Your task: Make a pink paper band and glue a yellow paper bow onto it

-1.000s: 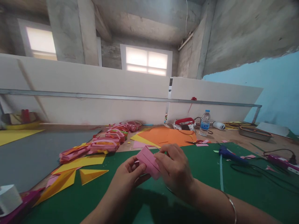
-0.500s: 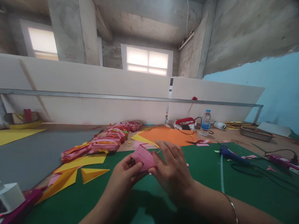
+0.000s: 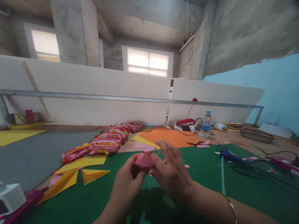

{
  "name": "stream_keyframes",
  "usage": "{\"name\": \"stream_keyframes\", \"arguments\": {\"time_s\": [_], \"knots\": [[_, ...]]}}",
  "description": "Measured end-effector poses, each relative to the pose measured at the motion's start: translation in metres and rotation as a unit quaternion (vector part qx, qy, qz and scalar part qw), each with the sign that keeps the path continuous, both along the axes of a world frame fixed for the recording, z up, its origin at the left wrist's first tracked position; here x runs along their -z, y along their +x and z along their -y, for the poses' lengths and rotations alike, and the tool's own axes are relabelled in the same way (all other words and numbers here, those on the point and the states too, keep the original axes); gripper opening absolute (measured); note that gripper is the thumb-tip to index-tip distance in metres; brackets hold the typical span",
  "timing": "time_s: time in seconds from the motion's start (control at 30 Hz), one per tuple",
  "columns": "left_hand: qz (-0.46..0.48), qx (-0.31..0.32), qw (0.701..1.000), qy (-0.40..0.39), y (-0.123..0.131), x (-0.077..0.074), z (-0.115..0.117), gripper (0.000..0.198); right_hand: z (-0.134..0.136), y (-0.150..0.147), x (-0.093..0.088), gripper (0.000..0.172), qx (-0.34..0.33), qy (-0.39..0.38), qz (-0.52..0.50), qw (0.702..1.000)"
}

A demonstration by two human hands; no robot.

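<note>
Head view showed my left hand [image 3: 127, 182] and right hand [image 3: 171, 172] close together, both pinched on the folded pink paper [image 3: 143, 160] held between them just above the green mat [image 3: 201, 189]. I judged it light and thin — easily creased — best gripped at the folded edges, fingertips only.

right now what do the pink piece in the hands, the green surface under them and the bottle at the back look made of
Pink piece: coloured paper or thin card, matte, by its sharp folds; left hand and right hand pinch it.
Green surface: probably a cutting mat or felt sheet, flat and dull; the look leaves it open.
Bottle: clear plastic, glossy and see-through, with a blue cap and label.
</note>
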State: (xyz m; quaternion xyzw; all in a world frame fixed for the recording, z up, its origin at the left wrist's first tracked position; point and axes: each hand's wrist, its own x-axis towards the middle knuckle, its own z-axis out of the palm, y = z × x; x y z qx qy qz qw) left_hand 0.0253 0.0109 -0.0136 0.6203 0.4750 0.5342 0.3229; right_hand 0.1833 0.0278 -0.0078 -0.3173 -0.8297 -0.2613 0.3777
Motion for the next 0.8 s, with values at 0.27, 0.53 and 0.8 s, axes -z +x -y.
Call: {"name": "stream_keyframes", "arguments": {"time_s": [0.27, 0.53, 0.8], "knots": [[0.187, -0.028, 0.981, -0.033, -0.003, -0.009, 0.001, 0.037, -0.003, 0.006, 0.0, 0.054, -0.07, -0.134, -0.143, 0.978], [0.345, 0.072, 0.929, -0.114, 0.002, -0.011, -0.001, 0.045, -0.017, 0.004, 0.001, 0.04, -0.27, -0.481, -0.295, 0.78], [0.328, -0.095, 0.939, -0.045, -0.015, -0.012, -0.009, 0.045, -0.03, 0.017, -0.008, 0.025, -0.242, -0.65, -0.408, 0.594]]}}
